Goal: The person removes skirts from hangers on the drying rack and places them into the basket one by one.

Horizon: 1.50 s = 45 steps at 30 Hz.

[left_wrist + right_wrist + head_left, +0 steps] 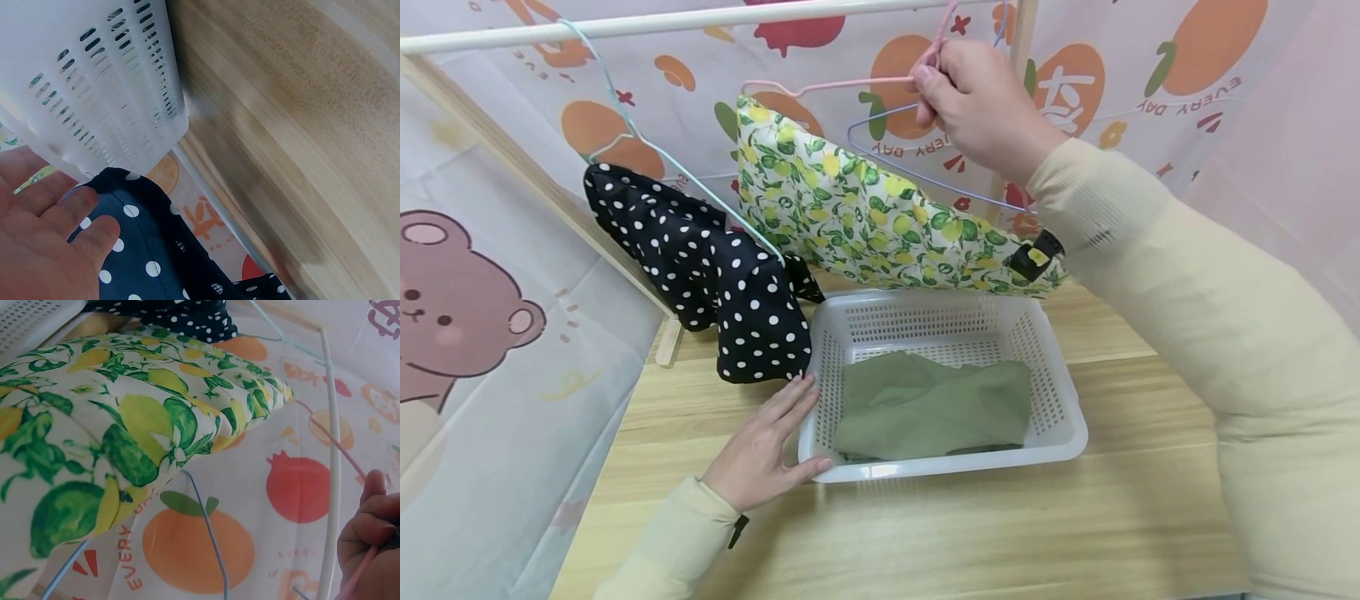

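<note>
High at the rod, my right hand grips a pink clothes hanger just below its hook. From this hanger slants a white garment with a lemon print, its left corner up at the hanger's end and its right end lower, under my forearm. My left hand rests with straight fingers at the left rim of a white plastic basket. A folded green cloth lies inside that basket. In the left wrist view, the fingers are beside the basket wall and a black polka-dot garment.
A white rod on wooden posts crosses the back. From it hang a mint hanger with the polka-dot garment and a blue hanger behind the lemon print. A printed curtain stands behind the wooden table.
</note>
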{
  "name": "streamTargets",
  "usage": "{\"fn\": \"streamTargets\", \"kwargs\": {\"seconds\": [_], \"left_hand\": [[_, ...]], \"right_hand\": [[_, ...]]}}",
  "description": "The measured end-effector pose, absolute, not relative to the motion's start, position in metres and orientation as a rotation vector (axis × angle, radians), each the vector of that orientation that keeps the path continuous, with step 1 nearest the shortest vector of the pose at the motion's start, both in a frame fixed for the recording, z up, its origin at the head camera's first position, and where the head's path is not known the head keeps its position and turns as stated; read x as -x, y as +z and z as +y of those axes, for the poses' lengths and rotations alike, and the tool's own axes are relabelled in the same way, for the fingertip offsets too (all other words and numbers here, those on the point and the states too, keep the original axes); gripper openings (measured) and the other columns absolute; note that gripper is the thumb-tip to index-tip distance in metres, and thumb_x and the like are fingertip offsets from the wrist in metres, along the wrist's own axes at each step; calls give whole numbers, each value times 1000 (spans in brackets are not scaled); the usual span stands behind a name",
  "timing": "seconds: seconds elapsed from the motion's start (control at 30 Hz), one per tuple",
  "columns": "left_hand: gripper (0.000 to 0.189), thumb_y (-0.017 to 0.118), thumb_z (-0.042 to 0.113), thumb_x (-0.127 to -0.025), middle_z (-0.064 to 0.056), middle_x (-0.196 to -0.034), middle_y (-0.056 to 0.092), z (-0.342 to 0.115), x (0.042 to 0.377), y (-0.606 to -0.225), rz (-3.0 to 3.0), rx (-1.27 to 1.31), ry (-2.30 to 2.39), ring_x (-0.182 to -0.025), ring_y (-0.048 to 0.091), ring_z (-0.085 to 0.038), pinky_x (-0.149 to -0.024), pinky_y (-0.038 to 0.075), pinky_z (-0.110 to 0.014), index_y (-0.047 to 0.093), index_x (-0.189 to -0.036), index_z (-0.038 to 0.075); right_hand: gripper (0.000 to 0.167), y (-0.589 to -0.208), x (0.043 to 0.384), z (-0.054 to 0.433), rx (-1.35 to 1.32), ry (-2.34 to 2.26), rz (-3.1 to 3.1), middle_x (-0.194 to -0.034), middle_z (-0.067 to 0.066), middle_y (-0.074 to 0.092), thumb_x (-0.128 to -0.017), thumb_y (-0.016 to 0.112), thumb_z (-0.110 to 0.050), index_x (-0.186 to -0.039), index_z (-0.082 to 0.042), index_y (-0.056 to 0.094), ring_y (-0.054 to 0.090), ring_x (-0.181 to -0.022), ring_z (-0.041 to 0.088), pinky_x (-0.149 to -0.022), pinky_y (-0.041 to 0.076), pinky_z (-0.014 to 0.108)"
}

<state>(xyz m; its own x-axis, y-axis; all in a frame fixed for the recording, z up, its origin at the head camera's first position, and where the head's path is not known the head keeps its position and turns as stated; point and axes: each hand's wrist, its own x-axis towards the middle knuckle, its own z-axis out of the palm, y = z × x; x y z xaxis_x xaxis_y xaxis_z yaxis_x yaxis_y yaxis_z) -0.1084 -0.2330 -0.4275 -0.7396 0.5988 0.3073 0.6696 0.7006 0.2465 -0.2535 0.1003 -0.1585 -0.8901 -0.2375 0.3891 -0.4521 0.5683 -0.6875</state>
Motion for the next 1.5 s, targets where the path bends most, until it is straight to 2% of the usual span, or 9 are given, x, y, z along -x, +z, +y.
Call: {"fn": "streamTargets", "kwargs": {"seconds": [0.33, 0.77, 1.0, 1.2, 1.5], "left_hand": [[91, 66, 61, -80, -16, -152, 33, -233, 108, -427, -2709, 1027, -516, -136, 34, -37, -109, 31, -51, 44, -140, -4], [90, 66, 60, -81, -15, -152, 33, -233, 107, -425, -2713, 1022, -514, -137, 33, -36, -109, 31, -51, 44, -140, -4], [90, 67, 60, -80, -15, -152, 33, -233, 106, -425, -2718, 1020, -514, -138, 33, -35, -108, 32, -51, 44, -140, -3], [90, 66, 60, -80, -15, -152, 33, -233, 106, -423, -2725, 1020, -512, -138, 33, -36, -109, 31, -51, 44, -140, -3], [90, 67, 60, -80, -15, -152, 32, -233, 106, -424, -2733, 1017, -508, -138, 32, -35, -109, 31, -51, 43, -141, -3]], "right_hand": [[29, -158, 236, 103, -573, 1388, -2470, -80, 6, 57, -102, 41, -29, -100, -7, 59, 31, -54, 15, -46, 25, 22], [24, -166, 214, 114, -642, 1558, -2377, -79, 9, 59, -101, 45, -23, -100, -4, 59, 36, -56, 16, -45, 25, 20], [24, -171, 205, 127, -647, 1588, -2350, -79, 10, 59, -102, 44, -21, -102, -2, 60, 32, -53, 15, -44, 23, 21], [24, -177, 200, 139, -631, 1476, -2383, -78, 9, 59, -102, 45, -20, -98, -4, 62, 33, -52, 15, -42, 25, 22], [25, -185, 190, 150, -631, 1543, -2321, -82, 13, 56, -102, 46, -20, -100, 0, 62, 39, -60, 22, -49, 34, 22]]}}
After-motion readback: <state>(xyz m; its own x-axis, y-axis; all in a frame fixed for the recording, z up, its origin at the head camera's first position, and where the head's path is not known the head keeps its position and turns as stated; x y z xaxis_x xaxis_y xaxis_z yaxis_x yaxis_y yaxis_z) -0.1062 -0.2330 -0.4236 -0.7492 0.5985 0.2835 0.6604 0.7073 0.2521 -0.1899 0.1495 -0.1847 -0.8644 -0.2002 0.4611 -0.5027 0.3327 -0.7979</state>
